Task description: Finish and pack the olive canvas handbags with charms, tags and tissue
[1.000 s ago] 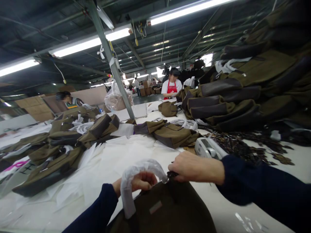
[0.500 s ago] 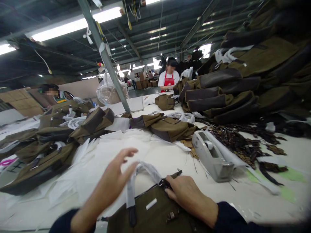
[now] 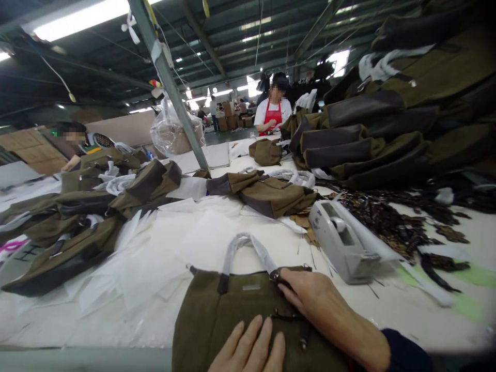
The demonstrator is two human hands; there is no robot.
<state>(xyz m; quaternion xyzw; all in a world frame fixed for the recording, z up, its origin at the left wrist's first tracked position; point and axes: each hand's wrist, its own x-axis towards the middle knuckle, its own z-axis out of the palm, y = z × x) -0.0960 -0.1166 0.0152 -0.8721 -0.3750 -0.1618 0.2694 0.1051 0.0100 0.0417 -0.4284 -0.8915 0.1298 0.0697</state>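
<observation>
L hand (image 3: 248, 349) flat on canvas bag (image 3: 232, 315), R (image 3: 310, 294) curled on rim (image 3: 248, 272) (near table edge (image 3: 85, 352)).

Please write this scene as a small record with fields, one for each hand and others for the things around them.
Left hand: lies on the front of an olive canvas tote bag, fingers spread.
Right hand: on the bag's top edge, beside a metal fitting.
Bag top: white-wrapped handles stand up in an arch.
Nearby: grey tape dispenser; dark brown scraps.
Rest: stacked olive bags; co-worker in a red apron.
</observation>
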